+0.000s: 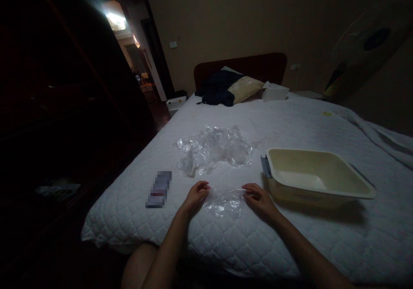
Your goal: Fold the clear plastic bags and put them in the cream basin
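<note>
One piece of clear plastic film lies on the quilted white bedspread between the left hand and right hand, each grip pinched on its upper edge; this piece seems mid-handling, its lower part rumpled. Beyond it, a larger crumpled, glossy heap of film (untouched by either hand) looks left to handle. The smooth cream tub, rounded-cornered, stands to the right.

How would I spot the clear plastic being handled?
Find the white quilted bed, then look to its near edge. There, between the person's left hand and right hand, is the clear plastic film: a smaller piece than the crumpled plastic pile just beyond.
</note>
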The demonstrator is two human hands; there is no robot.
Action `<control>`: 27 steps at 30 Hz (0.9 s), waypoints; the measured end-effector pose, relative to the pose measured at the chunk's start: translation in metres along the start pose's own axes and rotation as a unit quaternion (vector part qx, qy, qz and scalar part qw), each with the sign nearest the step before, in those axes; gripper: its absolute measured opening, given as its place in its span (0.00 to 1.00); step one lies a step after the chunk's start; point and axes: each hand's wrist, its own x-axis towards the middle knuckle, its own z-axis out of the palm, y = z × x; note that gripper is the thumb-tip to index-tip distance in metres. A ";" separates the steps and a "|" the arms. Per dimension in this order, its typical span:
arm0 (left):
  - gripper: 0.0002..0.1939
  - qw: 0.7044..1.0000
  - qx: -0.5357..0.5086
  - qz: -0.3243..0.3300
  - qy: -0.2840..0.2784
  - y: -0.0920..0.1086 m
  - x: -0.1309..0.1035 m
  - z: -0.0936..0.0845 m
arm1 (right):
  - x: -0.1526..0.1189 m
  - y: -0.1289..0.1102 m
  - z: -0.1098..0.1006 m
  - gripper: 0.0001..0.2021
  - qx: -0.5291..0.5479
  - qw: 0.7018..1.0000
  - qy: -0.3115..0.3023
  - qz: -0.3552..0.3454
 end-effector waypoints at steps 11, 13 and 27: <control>0.07 0.989 0.107 0.091 0.035 -0.017 0.008 -0.002 | 0.001 0.008 -0.002 0.07 -0.087 0.994 0.027 -0.058; 0.06 0.980 0.151 0.115 0.063 -0.019 0.007 0.000 | 0.001 0.010 -0.001 0.08 -0.100 0.992 0.028 -0.067; 0.10 0.861 0.413 0.288 0.074 -0.009 -0.013 -0.002 | -0.003 0.014 0.001 0.10 -0.171 0.978 0.007 -0.121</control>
